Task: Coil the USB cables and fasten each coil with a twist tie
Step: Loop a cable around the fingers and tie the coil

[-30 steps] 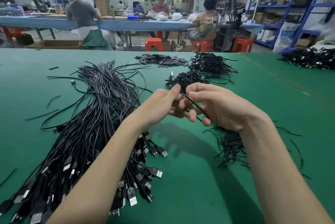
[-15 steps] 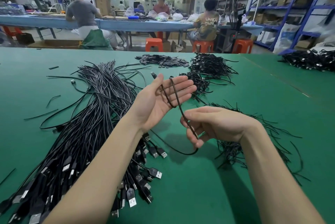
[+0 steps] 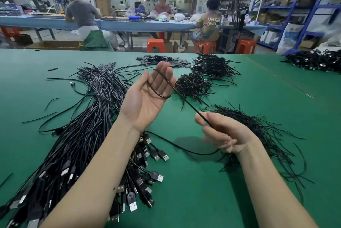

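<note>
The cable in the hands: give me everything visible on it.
The cable is thin, black and round, plastic-jacketed by its look. One loop lies around the fingers of the open, palm-up left hand. From there it runs taut, down and right, into a pinch of the right hand. Below that hand the rest sags over the green table in a slack curve back toward the pile of uncoiled cables. Neither end can be told. No twist tie on it.

I log: table [image 3: 239, 200] green; USB cables [image 3: 88, 126] black, plugs silver; twist ties [image 3: 258, 126] black; stools [image 3: 155, 45] orange; shelving [image 3: 313, 6] blue.
</note>
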A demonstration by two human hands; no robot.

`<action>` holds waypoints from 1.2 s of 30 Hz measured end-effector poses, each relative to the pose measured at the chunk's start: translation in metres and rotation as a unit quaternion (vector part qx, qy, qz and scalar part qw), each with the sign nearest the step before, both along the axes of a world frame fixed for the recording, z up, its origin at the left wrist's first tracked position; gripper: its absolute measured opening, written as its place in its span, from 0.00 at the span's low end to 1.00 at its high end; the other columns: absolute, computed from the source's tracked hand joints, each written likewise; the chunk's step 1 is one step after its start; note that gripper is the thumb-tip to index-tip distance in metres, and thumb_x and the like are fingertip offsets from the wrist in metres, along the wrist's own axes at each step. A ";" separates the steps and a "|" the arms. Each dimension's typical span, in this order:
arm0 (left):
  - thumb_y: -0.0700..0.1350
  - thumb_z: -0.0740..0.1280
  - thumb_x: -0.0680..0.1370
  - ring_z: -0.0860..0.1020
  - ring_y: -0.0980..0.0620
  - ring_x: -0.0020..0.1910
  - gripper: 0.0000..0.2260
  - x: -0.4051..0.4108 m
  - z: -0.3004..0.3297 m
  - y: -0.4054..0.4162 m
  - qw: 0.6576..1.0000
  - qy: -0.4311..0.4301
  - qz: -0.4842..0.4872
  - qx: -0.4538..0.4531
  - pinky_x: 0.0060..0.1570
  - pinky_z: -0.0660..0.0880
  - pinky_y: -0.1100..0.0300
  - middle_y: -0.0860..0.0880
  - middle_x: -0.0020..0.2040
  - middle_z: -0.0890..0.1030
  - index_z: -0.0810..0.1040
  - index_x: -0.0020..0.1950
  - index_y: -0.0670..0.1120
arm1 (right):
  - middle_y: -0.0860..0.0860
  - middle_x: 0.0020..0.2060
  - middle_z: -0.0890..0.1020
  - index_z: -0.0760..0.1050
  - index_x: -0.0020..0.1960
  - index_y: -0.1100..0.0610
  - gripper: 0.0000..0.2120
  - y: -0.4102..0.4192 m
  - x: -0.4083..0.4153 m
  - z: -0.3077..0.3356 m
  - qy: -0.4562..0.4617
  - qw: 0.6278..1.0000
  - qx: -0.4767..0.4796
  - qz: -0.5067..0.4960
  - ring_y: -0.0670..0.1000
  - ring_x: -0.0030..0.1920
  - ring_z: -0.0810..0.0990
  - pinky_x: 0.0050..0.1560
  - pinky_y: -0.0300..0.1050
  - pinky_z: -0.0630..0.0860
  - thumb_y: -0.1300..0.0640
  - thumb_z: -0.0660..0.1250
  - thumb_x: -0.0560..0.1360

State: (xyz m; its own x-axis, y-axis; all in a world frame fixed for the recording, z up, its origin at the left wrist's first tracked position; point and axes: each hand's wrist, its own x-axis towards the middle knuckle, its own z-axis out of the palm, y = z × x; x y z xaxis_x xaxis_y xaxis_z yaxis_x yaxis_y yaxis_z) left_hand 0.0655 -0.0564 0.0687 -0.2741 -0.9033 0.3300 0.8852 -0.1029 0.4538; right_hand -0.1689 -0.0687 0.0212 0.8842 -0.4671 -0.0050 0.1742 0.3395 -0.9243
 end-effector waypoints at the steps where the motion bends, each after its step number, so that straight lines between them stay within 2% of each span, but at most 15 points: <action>1: 0.48 0.49 0.87 0.84 0.47 0.54 0.26 -0.001 -0.002 -0.002 1.000 0.004 0.011 0.007 0.53 0.81 0.53 0.42 0.54 0.85 0.84 0.54 0.36 | 0.45 0.21 0.66 0.78 0.49 0.54 0.09 0.001 0.000 -0.001 0.015 1.000 -0.017 -0.008 0.39 0.19 0.59 0.14 0.32 0.49 0.49 0.66 0.82; 3: 0.49 0.47 0.87 0.83 0.46 0.58 0.27 -0.003 -0.007 -0.007 0.999 -0.014 0.040 0.024 0.56 0.80 0.53 0.40 0.56 0.84 0.83 0.56 0.36 | 0.46 0.23 0.69 0.80 0.50 0.53 0.09 0.002 0.004 -0.001 0.094 0.994 -0.054 -0.016 0.39 0.19 0.59 0.15 0.30 0.52 0.52 0.62 0.83; 8: 0.51 0.45 0.87 0.82 0.42 0.59 0.26 -0.009 -0.021 -0.017 0.963 -0.205 0.159 0.067 0.59 0.80 0.52 0.37 0.59 0.82 0.76 0.63 0.35 | 0.50 0.29 0.76 0.84 0.56 0.55 0.12 0.000 0.018 0.007 0.232 0.966 -0.111 0.017 0.40 0.18 0.62 0.17 0.31 0.56 0.55 0.62 0.83; 12: 0.50 0.48 0.87 0.84 0.45 0.55 0.27 0.004 -0.020 -0.014 0.982 -0.149 0.101 0.049 0.50 0.82 0.54 0.40 0.55 0.85 0.84 0.55 0.37 | 0.47 0.27 0.73 0.79 0.61 0.60 0.14 -0.003 0.021 -0.001 0.304 0.947 -0.054 -0.091 0.40 0.18 0.60 0.17 0.30 0.55 0.53 0.59 0.85; 14: 0.51 0.50 0.86 0.85 0.48 0.49 0.27 0.011 -0.017 -0.009 0.980 -0.188 0.060 0.013 0.47 0.82 0.56 0.43 0.50 0.86 0.87 0.50 0.41 | 0.46 0.27 0.72 0.76 0.64 0.60 0.12 -0.007 0.021 -0.005 0.242 0.951 0.007 -0.195 0.40 0.18 0.60 0.16 0.30 0.54 0.57 0.59 0.84; 16: 0.53 0.53 0.85 0.86 0.47 0.45 0.25 0.013 -0.014 -0.005 0.952 -0.302 0.031 -0.033 0.45 0.82 0.56 0.44 0.46 0.87 0.87 0.47 0.43 | 0.46 0.29 0.73 0.74 0.63 0.59 0.10 -0.012 0.018 0.000 0.132 0.943 0.064 -0.300 0.40 0.20 0.62 0.16 0.30 0.55 0.60 0.60 0.83; 18: 0.55 0.53 0.84 0.86 0.44 0.45 0.26 0.010 -0.014 -0.002 0.893 -0.444 -0.004 -0.069 0.44 0.82 0.56 0.41 0.46 0.86 0.87 0.47 0.42 | 0.48 0.33 0.77 0.73 0.58 0.55 0.07 -0.013 0.017 0.012 0.050 0.925 0.079 -0.367 0.41 0.23 0.64 0.19 0.31 0.58 0.61 0.59 0.82; 20: 0.55 0.51 0.85 0.85 0.42 0.50 0.27 -0.001 -0.017 -0.002 0.836 -0.544 -0.026 -0.073 0.48 0.82 0.54 0.38 0.50 0.85 0.85 0.50 0.40 | 0.49 0.36 0.81 0.73 0.53 0.53 0.05 -0.010 0.022 0.027 0.038 0.915 0.034 -0.400 0.42 0.25 0.67 0.22 0.32 0.60 0.61 0.59 0.82; 22: 0.53 0.50 0.86 0.85 0.43 0.52 0.26 -0.015 -0.020 -0.001 0.804 -0.591 0.011 -0.059 0.55 0.81 0.52 0.40 0.49 0.86 0.82 0.51 0.38 | 0.49 0.38 0.83 0.73 0.52 0.54 0.05 -0.003 0.033 0.042 0.053 0.915 -0.049 -0.397 0.43 0.26 0.69 0.24 0.34 0.62 0.61 0.60 0.82; 25: 0.55 0.54 0.85 0.85 0.46 0.46 0.26 -0.025 -0.025 -0.002 0.823 -0.555 0.114 -0.040 0.57 0.79 0.50 0.40 0.44 0.83 0.80 0.49 0.35 | 0.49 0.44 0.83 0.74 0.53 0.56 0.06 0.007 0.048 0.055 0.063 0.934 -0.166 -0.310 0.46 0.28 0.72 0.26 0.36 0.67 0.64 0.61 0.81; 27: 0.54 0.50 0.86 0.82 0.44 0.48 0.28 -0.021 -0.022 -0.004 0.886 -0.448 0.116 -0.001 0.58 0.77 0.49 0.35 0.51 0.79 0.76 0.60 0.30 | 0.51 0.47 0.83 0.73 0.55 0.57 0.05 0.012 0.051 0.052 0.073 0.958 -0.190 -0.200 0.48 0.32 0.75 0.31 0.38 0.72 0.64 0.60 0.82; 29: 0.54 0.47 0.86 0.79 0.44 0.61 0.27 -0.011 -0.016 -0.003 0.947 -0.312 0.068 0.024 0.63 0.76 0.50 0.38 0.63 0.79 0.74 0.66 0.34 | 0.54 0.47 0.82 0.72 0.57 0.56 0.06 0.014 0.048 0.041 0.094 0.981 -0.138 -0.096 0.51 0.38 0.78 0.39 0.44 0.79 0.62 0.61 0.81; 32: 0.52 0.48 0.86 0.79 0.42 0.64 0.26 -0.001 -0.009 -0.003 0.985 -0.167 0.032 0.030 0.62 0.78 0.52 0.37 0.65 0.79 0.75 0.66 0.35 | 0.57 0.45 0.79 0.72 0.57 0.54 0.09 0.014 0.036 0.020 0.137 0.989 -0.063 0.010 0.56 0.47 0.79 0.58 0.65 0.78 0.65 0.59 0.81; 34: 0.51 0.48 0.86 0.79 0.42 0.63 0.26 0.005 -0.007 -0.004 0.991 -0.126 0.034 0.028 0.60 0.79 0.53 0.37 0.64 0.79 0.78 0.64 0.35 | 0.56 0.43 0.78 0.72 0.57 0.53 0.11 0.013 0.029 0.010 0.154 0.987 -0.027 0.034 0.55 0.46 0.79 0.54 0.64 0.80 0.67 0.57 0.82; 36: 0.51 0.49 0.86 0.81 0.45 0.61 0.26 0.010 -0.005 -0.003 0.992 -0.123 0.027 0.012 0.56 0.80 0.54 0.39 0.63 0.81 0.81 0.62 0.36 | 0.53 0.39 0.76 0.70 0.55 0.52 0.11 0.011 0.026 0.003 0.181 0.983 -0.018 -0.004 0.50 0.38 0.78 0.38 0.46 0.83 0.67 0.58 0.82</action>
